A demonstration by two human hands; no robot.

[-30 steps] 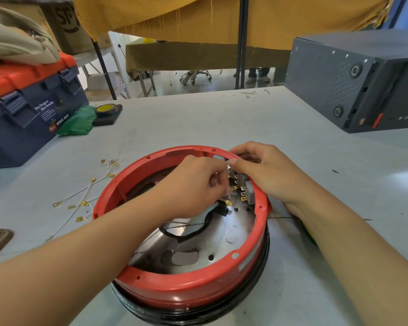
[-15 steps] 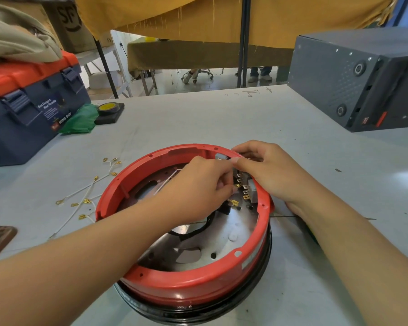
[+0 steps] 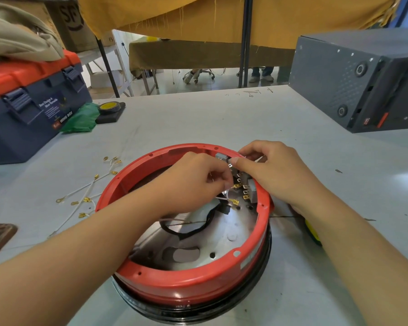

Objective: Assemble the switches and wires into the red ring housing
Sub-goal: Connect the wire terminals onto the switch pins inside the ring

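Observation:
The red ring housing [image 3: 186,282] sits on a black base in the middle of the table, its metal floor showing inside. Grey switches [image 3: 251,192] with brass tabs line its inner right wall. My left hand [image 3: 193,182] reaches into the ring and pinches a thin white wire with a brass terminal [image 3: 233,201] close to the switches. My right hand [image 3: 273,170] lies over the right rim, its thumb and fingers pinching the upper switch [image 3: 222,157]. A black cable [image 3: 198,228] loops across the floor.
Several loose white wires with brass terminals [image 3: 87,191] lie on the table left of the ring. A blue toolbox with a red lid [image 3: 28,100] stands far left, a yellow tape roll [image 3: 110,107] behind it. A dark grey machine box [image 3: 363,78] is at the right.
Both hands stay at the switches on the right wall. My left hand's fingers have shifted slightly lower, and a brass terminal on its white wire now shows below them.

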